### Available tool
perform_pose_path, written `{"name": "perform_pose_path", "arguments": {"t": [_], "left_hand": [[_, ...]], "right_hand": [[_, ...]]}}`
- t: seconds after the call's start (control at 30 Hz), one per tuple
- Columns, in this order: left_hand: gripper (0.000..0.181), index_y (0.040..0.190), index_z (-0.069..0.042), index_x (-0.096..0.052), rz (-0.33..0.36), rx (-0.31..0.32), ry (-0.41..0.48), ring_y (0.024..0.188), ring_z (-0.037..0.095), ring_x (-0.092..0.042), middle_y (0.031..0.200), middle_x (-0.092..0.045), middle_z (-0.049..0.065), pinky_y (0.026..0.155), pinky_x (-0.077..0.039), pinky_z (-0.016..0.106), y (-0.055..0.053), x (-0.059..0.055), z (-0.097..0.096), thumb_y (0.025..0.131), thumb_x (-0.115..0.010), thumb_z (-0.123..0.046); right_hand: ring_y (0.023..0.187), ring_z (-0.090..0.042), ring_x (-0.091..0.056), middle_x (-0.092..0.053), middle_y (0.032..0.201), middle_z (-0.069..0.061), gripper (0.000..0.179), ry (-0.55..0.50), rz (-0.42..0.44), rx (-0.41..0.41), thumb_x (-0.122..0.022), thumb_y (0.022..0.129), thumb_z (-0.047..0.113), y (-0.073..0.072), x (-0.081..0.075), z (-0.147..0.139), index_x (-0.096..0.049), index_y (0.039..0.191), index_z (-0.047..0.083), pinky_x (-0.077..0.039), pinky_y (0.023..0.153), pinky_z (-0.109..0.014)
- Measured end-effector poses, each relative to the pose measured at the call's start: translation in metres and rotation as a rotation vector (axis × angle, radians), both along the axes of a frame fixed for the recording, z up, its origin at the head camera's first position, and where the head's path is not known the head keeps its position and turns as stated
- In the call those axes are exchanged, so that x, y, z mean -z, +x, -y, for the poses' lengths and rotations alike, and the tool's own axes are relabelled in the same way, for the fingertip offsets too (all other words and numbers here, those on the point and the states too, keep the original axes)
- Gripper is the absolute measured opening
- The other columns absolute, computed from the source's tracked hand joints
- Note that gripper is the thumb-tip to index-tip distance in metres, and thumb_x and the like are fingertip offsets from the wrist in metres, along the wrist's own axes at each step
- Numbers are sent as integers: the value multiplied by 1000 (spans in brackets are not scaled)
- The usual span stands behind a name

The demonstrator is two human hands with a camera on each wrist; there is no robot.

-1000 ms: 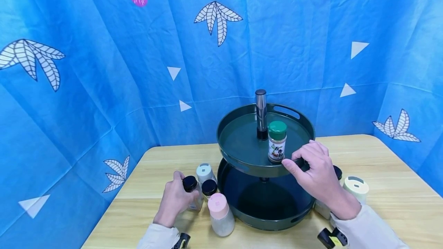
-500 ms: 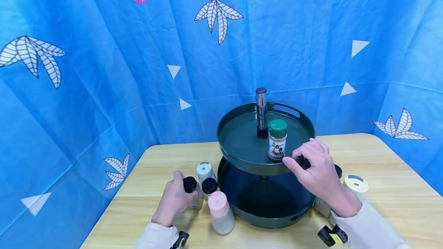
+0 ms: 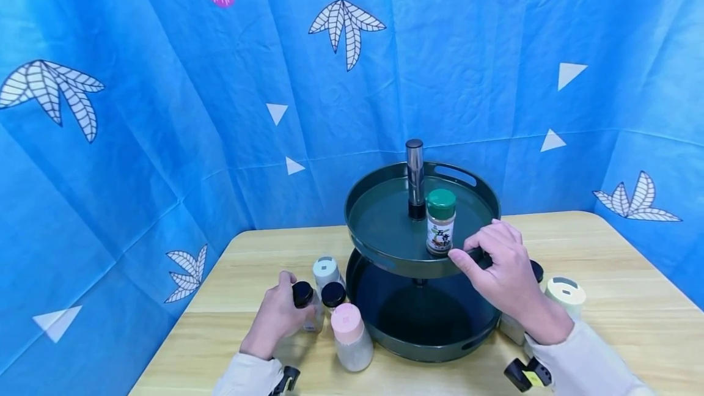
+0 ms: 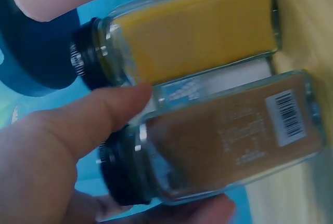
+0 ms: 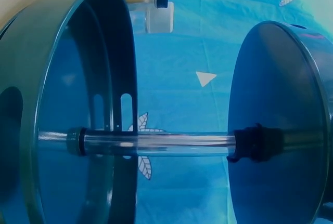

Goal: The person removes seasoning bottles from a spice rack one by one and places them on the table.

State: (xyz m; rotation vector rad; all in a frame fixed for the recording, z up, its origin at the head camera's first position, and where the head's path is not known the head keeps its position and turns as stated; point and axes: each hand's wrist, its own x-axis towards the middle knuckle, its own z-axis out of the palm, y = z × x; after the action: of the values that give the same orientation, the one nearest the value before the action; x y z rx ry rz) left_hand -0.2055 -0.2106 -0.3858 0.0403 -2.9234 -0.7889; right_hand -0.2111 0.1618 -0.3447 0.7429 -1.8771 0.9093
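My left hand [image 3: 277,315] holds a square glass spice jar [image 4: 234,141] with a black lid and brown powder inside, left of the tray. In the left wrist view the thumb lies along its upper side and fingers show below it. Beside it stands a similar jar [image 4: 203,31] of yellow powder. My right hand [image 3: 506,277] grips the upper rim of a dark green two-tier round tray [image 3: 379,258], fingers bent over the edge. Close to its thumb, a green-capped spice jar [image 3: 441,225] stands upright on the upper tier. The right wrist view looks between the tiers.
A pink-capped bottle [image 3: 352,341] stands in front of the left jars, and a white-capped one [image 3: 326,271] behind them. Right of the tray, partly behind my right arm, are a cream-capped container [image 3: 566,295] and a black-lidded jar [image 3: 536,271]. Blue curtains surround the wooden table [image 3: 616,267].
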Motion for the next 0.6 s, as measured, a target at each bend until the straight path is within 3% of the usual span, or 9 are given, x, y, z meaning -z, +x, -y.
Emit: {"name": "perform_pose_path", "arguments": {"t": [0.17, 0.27, 0.43, 0.6], "left_hand": [[75, 133, 4, -40, 17, 21, -25, 106, 42, -58, 118, -58, 31, 88, -49, 53, 7, -18, -4, 79, -81, -28], [74, 136, 3, -41, -39, 22, -25, 113, 43, -55, 126, -55, 28, 91, -47, 55, 12, -37, -12, 82, -78, -31], [70, 136, 0, -44, -190, 64, -8, 118, 39, -53, 131, -55, 22, 94, -47, 54, 21, -71, -33, 83, -77, -31], [63, 131, -1, -49, -405, 201, 92, 115, 30, -57, 129, -58, 15, 88, -53, 44, 26, -96, -64, 82, -80, -26]], "right_hand": [[79, -20, -49, -58, 72, 4, 50, -2, 0, -1, -53, 93, 57, 0, 0, 0, -59, 72, 12, -32, 94, -58], [79, -20, -49, -58, 72, 4, 50, -6, 1, -1, -53, 93, 57, 0, 0, 1, -59, 72, 12, -32, 94, -59], [78, -20, -48, -58, 71, 4, 51, -11, -5, -2, -53, 93, 58, 0, -1, 1, -59, 71, 12, -33, 93, -58], [78, -20, -48, -57, 71, 4, 51, -13, 1, 2, -53, 93, 58, 1, 0, 1, -59, 71, 12, -32, 94, -60]]}}
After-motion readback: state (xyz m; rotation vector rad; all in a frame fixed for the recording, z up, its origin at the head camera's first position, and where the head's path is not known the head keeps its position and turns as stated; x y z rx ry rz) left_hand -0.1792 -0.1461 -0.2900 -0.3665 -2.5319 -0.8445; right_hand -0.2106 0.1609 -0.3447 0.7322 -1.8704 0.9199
